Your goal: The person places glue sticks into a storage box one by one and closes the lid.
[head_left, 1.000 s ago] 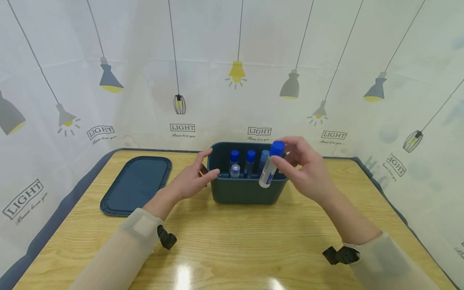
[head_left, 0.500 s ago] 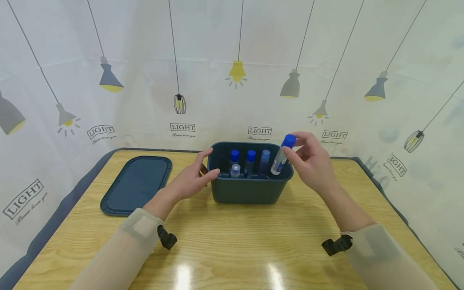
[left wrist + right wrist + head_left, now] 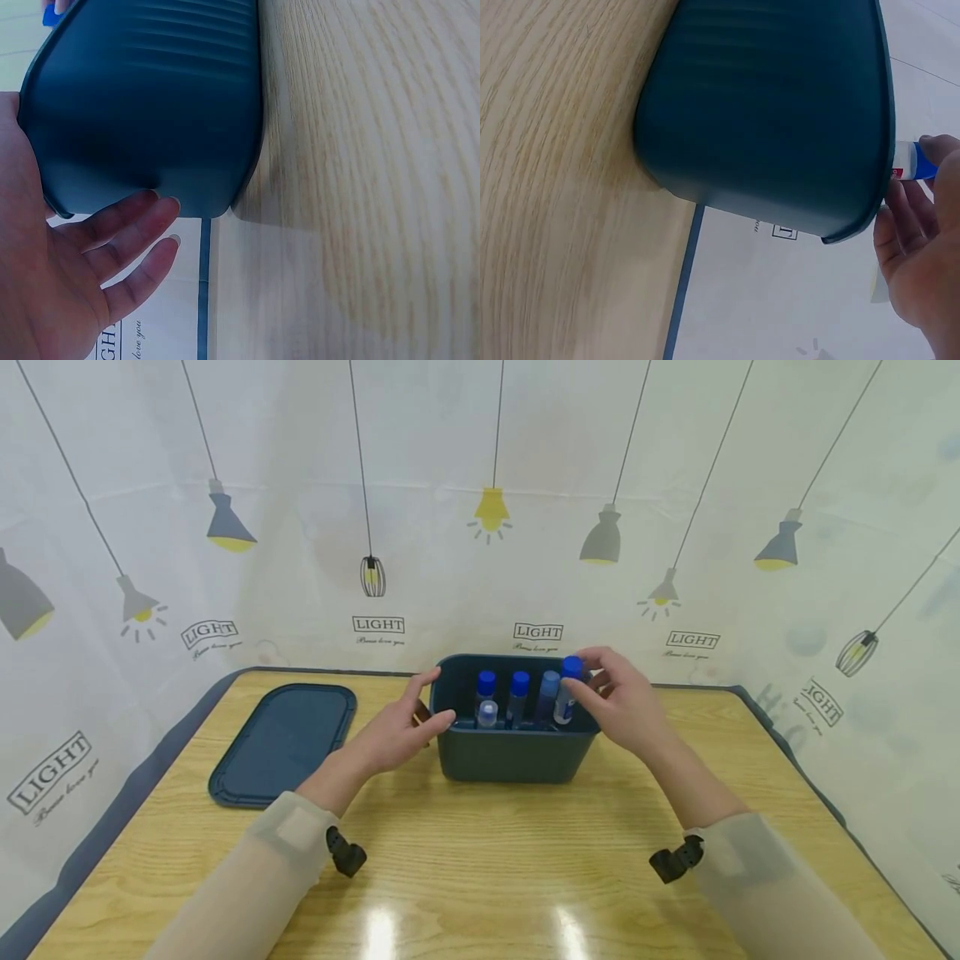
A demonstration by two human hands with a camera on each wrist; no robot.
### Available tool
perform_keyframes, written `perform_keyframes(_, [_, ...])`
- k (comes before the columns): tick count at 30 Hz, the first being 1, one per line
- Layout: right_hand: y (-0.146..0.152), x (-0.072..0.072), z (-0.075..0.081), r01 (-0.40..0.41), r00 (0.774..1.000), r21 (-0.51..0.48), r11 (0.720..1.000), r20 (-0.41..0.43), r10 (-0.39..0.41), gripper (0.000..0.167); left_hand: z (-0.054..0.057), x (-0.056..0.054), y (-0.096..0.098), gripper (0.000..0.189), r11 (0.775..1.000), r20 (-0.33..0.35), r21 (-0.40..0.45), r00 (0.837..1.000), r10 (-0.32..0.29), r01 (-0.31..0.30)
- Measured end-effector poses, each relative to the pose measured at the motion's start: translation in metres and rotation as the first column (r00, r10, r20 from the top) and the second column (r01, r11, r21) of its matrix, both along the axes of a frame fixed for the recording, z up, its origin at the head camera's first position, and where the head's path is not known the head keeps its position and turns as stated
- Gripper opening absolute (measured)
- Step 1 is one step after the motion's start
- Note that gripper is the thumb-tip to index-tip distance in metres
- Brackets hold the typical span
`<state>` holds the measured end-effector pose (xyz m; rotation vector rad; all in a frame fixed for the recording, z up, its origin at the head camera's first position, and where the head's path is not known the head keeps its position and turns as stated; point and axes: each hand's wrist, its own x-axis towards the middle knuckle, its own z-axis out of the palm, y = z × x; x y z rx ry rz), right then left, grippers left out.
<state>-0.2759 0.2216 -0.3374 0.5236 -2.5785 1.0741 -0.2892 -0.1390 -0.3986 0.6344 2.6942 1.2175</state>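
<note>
A dark teal plastic bin [image 3: 513,758] stands lidless on the wooden table. My left hand [image 3: 386,735] holds its left end, thumb and index finger at the rim, the other fingers by the outer wall in the left wrist view. Between thumb and fingers, my right hand [image 3: 628,706] grips a glue stick [image 3: 564,703] near its blue cap. That stick is upright, its lower part inside the bin's right side. Left of it, several more sticks stand upright, among them a blue-capped glue stick [image 3: 519,685] and a shorter one with a clear cap [image 3: 487,713]. Their bases are hidden by the front wall.
The bin's flat teal lid [image 3: 281,745] lies on the table to the left. Behind the wooden table [image 3: 480,860] hangs a pale curtain [image 3: 435,510] printed with lamps. A small black camera [image 3: 678,858] sits on the right wrist, with another on the left.
My right hand first carried the glue stick rightward and up from the bin's front rim, then left and down into the bin, turning it upright. The left hand and bin stayed put.
</note>
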Motion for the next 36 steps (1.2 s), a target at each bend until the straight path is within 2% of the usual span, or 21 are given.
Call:
perform_keyframes(7, [-0.009, -0.009, -0.009, -0.011, 0.999, 0.068, 0.998, 0.036, 0.009, 0.04, 0.0, 0.0, 0.0, 0.087, 1.0, 0.003, -0.001, 1.0, 0.0, 0.0])
perform_keyframes(16, [-0.022, -0.021, -0.008, -0.044, 0.995, 0.09, 0.995, 0.091, 0.036, 0.04, 0.0, 0.0, 0.0, 0.086, 1.0, 0.008, 0.0, 1.0, 0.002, -0.002])
perform_keyframes(24, [-0.027, -0.027, -0.01, -0.097, 0.983, 0.125, 0.987, 0.168, 0.075, 0.041, 0.001, 0.0, 0.0, 0.085, 1.0, 0.008, 0.001, 1.0, -0.003, 0.003])
perform_keyframes(36, [-0.027, -0.029, -0.011, -0.169, 0.952, 0.234, 0.957, 0.29, 0.097, 0.033, -0.001, 0.0, 0.001, 0.086, 1.0, 0.002, 0.004, 1.0, -0.001, 0.001])
